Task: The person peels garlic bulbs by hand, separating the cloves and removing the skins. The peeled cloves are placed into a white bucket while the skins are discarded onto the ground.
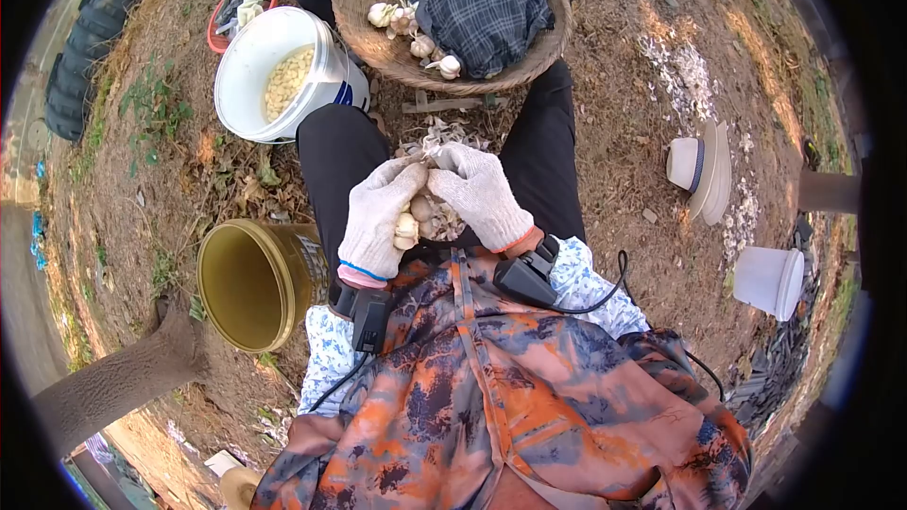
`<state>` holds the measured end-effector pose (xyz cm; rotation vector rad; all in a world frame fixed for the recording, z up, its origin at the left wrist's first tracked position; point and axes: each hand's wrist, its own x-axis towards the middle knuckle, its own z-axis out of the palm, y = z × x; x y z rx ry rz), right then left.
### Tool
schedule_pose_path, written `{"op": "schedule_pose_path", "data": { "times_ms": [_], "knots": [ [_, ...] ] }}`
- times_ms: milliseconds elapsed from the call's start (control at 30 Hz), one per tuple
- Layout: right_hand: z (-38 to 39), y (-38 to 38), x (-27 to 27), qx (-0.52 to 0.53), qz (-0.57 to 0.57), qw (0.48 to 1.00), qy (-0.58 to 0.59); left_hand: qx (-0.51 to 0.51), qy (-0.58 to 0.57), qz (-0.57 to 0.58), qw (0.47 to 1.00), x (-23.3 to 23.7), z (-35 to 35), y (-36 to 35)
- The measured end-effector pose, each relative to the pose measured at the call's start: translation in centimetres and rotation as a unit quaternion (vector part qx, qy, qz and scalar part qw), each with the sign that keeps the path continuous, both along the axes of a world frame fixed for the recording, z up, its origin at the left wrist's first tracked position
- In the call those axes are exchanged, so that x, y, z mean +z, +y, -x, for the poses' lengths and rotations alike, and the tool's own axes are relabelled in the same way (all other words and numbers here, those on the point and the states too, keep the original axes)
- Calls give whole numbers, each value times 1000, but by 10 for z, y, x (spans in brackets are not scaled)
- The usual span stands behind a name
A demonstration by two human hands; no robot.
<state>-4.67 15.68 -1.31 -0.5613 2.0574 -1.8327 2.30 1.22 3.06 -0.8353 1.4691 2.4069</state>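
White knitted gloves cover both hands, which meet above my lap. My left hand [381, 215] is closed, with pale garlic [406, 229] showing at its lower inner side. The fingertips of my right hand [480, 193] pinch together against those of the left, on the dry papery top of a garlic bulb [422, 206]. My fingers cover part of that bulb. Loose garlic skins [452, 135] lie on the ground just beyond the hands, between my knees.
A wicker basket [364, 42] ahead holds several garlic bulbs [422, 45] and a dark checked cloth [482, 9]. Left are a white bucket [236, 85] of peeled cloves [288, 83] and a tipped yellowish bucket [283, 288]. Right are a hat [704, 170] and a white bucket [767, 281].
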Motion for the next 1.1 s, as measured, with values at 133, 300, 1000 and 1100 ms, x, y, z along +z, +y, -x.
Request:
{"op": "schedule_pose_path", "data": {
  "times_ms": [133,300,1000,1100],
  "knots": [
    [3,4,15,24,207,891,-404,76,17,-154,985,-19,-5,-3],
    [17,24,0,73,398,779,-479,93,17,-276,956,-30,-6,-17],
    [24,18,9,199,-115,973,32,-37,27,187,981,9,-1,-6],
    [25,21,19,208,-107,970,-65,-14,20,67,997,-6,-5,-12]
  ]
}}
